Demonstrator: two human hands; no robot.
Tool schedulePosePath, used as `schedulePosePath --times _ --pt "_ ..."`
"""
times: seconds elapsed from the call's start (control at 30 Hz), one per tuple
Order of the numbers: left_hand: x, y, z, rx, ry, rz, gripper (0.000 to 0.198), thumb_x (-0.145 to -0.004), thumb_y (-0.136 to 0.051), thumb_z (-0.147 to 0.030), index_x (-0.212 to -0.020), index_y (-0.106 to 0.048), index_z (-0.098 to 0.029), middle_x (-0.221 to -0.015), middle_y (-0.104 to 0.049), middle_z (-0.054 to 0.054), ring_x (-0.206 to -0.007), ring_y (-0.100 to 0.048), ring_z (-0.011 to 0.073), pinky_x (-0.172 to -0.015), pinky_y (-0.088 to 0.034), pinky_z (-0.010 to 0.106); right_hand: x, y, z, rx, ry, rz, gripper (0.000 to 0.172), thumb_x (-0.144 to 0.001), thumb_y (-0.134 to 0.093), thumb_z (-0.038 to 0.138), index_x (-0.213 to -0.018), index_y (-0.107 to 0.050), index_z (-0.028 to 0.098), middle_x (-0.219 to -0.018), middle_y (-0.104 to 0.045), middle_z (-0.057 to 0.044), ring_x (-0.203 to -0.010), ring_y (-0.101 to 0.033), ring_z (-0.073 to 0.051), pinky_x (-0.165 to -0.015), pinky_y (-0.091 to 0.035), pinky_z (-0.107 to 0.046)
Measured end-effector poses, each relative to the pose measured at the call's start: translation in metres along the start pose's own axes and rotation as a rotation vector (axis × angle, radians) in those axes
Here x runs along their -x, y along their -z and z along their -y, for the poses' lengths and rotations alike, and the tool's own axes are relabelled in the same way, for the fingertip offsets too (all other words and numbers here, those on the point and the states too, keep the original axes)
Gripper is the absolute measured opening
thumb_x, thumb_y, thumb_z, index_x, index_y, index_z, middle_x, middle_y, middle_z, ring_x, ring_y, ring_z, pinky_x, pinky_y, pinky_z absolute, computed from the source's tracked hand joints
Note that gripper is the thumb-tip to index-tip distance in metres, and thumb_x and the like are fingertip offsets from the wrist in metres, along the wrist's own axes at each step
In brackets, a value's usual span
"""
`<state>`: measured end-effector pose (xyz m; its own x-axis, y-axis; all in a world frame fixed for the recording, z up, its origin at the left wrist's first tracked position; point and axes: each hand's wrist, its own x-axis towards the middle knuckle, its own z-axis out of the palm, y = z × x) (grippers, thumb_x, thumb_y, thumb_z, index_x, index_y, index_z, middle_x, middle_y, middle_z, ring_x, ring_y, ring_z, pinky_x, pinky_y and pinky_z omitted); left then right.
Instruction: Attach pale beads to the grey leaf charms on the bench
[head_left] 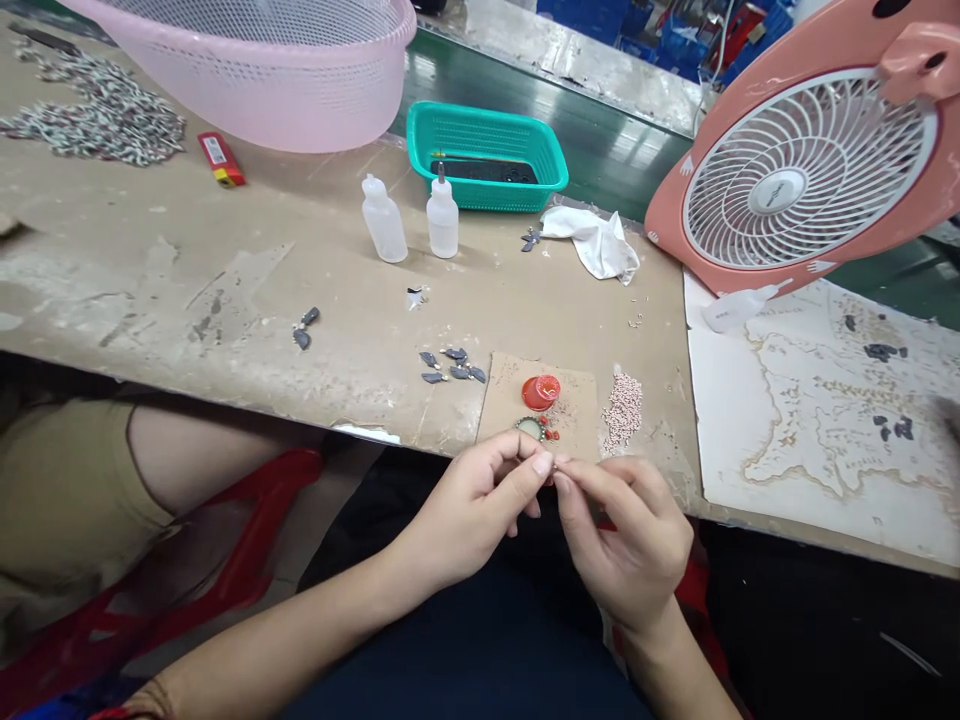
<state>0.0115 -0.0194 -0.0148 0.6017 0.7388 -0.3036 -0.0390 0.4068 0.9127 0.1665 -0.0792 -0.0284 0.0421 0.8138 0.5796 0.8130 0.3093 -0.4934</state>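
Note:
Just off the table's near edge, my left hand (480,495) and my right hand (626,530) meet at their fingertips. Both are closed in a pinch, and whatever lies between the fingers is too small to make out. Right beyond them is a square of cardboard (577,390) bearing a red cap (540,391), a bottle cap (530,428) and a few small red bits (553,435). To its right lies a pile of tiny pinkish pieces (623,410). Several dark grey leaf-shaped pieces (459,372) lie to its left.
Farther back stand two squeeze bottles (442,222), a green basket (487,195) and a white cloth (600,243). A large pink basket (300,95) and a heap of small pieces (112,110) occupy the left. An orange fan (780,195) leans at right. Someone's leg (202,455) is at left.

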Motion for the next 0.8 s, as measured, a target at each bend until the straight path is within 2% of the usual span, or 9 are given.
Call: schedulePosePath --times 0.07,0.13,0.23,0.4,0.5,0.57,0.67,0.73,0.8 --pt "0.002 0.002 -0.002 -0.086 -0.019 0.004 0.031 -0.097 -0.054 -0.044 -0.083 -0.057 -0.017 -0.069 -0.053 -0.003 -0.056 -0.048 0.0085 -0.053 -0.042 0.019 -0.005 0.003 0.002 -0.128 -0.125 0.064 0.02 -0.087 -0.066 0.012 -0.102 -0.069 0.024 -0.079 -0.06 0.001 -0.063 -0.058 -0.011 -0.054 -0.049 -0.024" --pt "0.003 0.005 -0.003 -0.157 -0.033 0.008 0.031 -0.098 -0.052 -0.044 -0.084 -0.057 -0.017 -0.069 -0.054 -0.003 -0.057 -0.05 0.0089 -0.054 -0.043 0.02 -0.009 0.005 0.002 -0.211 -0.166 0.122 0.016 -0.088 -0.065 0.014 -0.1 -0.069 0.024 -0.079 -0.061 0.001 -0.063 -0.057 -0.01 -0.052 -0.049 -0.024" --pt "0.004 0.009 -0.004 -0.218 -0.015 0.022 0.032 -0.099 -0.049 -0.044 -0.083 -0.056 -0.017 -0.067 -0.053 -0.002 -0.057 -0.05 0.01 -0.054 -0.042 0.021 -0.013 0.007 -0.001 -0.231 -0.117 0.171 0.015 -0.088 -0.065 0.014 -0.099 -0.069 0.024 -0.079 -0.062 0.001 -0.064 -0.058 -0.011 -0.052 -0.049 -0.024" --pt "0.006 0.015 -0.006 -0.263 0.056 0.052 0.03 -0.099 -0.046 -0.041 -0.081 -0.052 -0.018 -0.064 -0.05 -0.004 -0.054 -0.046 0.01 -0.051 -0.038 0.021 -0.019 0.004 -0.004 -0.162 0.055 0.225 0.013 -0.087 -0.065 0.012 -0.096 -0.066 0.021 -0.08 -0.064 0.001 -0.064 -0.058 -0.01 -0.054 -0.049 -0.024" --pt "0.005 0.022 -0.008 -0.376 -0.022 0.048 0.026 -0.099 -0.046 -0.036 -0.082 -0.056 -0.018 -0.07 -0.056 -0.002 -0.061 -0.053 0.0116 -0.057 -0.043 0.023 -0.022 0.002 -0.004 -0.127 0.079 0.266 0.009 -0.087 -0.064 0.012 -0.09 -0.064 0.02 -0.079 -0.063 0.001 -0.065 -0.058 -0.01 -0.058 -0.049 -0.024" --pt "0.003 0.033 -0.01 -0.555 -0.138 -0.037 0.026 -0.099 -0.048 -0.035 -0.086 -0.062 -0.018 -0.079 -0.062 0.001 -0.071 -0.058 0.0139 -0.065 -0.045 0.025 -0.025 0.0 -0.004 -0.131 -0.016 0.255 0.006 -0.088 -0.062 0.015 -0.088 -0.063 0.021 -0.078 -0.061 0.001 -0.064 -0.056 -0.01 -0.059 -0.048 -0.024" --pt "-0.002 0.057 -0.014 -0.948 -0.275 -0.356 0.019 -0.097 -0.054 -0.034 -0.096 -0.067 -0.019 -0.09 -0.067 0.004 -0.085 -0.062 0.0188 -0.074 -0.046 0.03 -0.031 -0.003 -0.008 -0.172 -0.229 0.191 0.007 -0.091 -0.06 0.022 -0.086 -0.064 0.021 -0.076 -0.057 0.002 -0.063 -0.053 -0.011 -0.058 -0.046 -0.025" --pt "-0.006 0.072 -0.018 -1.19 -0.267 -0.523 0.017 -0.095 -0.059 -0.034 -0.101 -0.068 -0.021 -0.097 -0.068 0.005 -0.094 -0.063 0.0234 -0.075 -0.046 0.032 -0.035 -0.004 -0.012 -0.217 -0.355 0.168 0.012 -0.093 -0.059 0.028 -0.085 -0.065 0.021 -0.074 -0.056 0.002 -0.064 -0.052 -0.012 -0.059 -0.045 -0.026" --pt "-0.01 0.082 -0.021 -1.339 -0.21 -0.549 0.018 -0.093 -0.061 -0.037 -0.101 -0.068 -0.023 -0.102 -0.068 0.006 -0.1 -0.063 0.0268 -0.073 -0.045 0.033 -0.039 -0.007 -0.016 -0.252 -0.449 0.169 0.017 -0.094 -0.058 0.033 -0.084 -0.066 0.021 -0.071 -0.056 0.002 -0.064 -0.051 -0.012 -0.059 -0.043 -0.026"
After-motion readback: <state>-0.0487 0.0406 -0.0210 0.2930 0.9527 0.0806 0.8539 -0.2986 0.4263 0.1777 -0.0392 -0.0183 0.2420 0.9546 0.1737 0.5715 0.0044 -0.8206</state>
